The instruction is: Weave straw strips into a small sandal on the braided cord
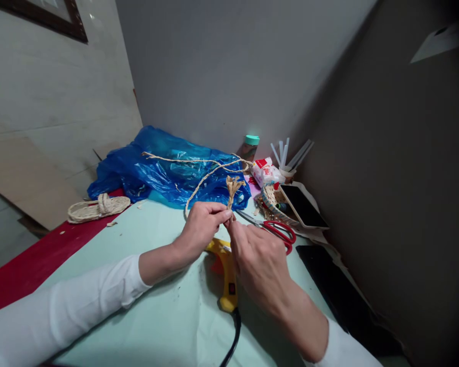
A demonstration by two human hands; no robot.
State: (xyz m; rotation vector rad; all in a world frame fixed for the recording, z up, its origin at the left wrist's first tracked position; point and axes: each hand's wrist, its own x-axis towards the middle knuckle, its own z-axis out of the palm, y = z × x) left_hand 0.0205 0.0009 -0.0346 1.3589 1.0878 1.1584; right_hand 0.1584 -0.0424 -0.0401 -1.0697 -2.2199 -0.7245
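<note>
Between my two hands, a braided straw cord stands up with a frayed, spread tuft at its top. My left hand is closed, pinching the cord between thumb and forefinger. My right hand is closed too, its fingertips meeting the left thumb at the lower part of the cord; its grip is partly hidden. Below them lies a yellow glue gun with a black cable, partly covered by my right hand. Behind my right hand are red-handled scissors. A thin twisted straw rope trails over a blue plastic bag.
The blue plastic bag is heaped at the back. A small woven straw slipper sits at the left. To the right are a basket, a tablet-like device, glue sticks, a green-lidded jar and a dark flat panel.
</note>
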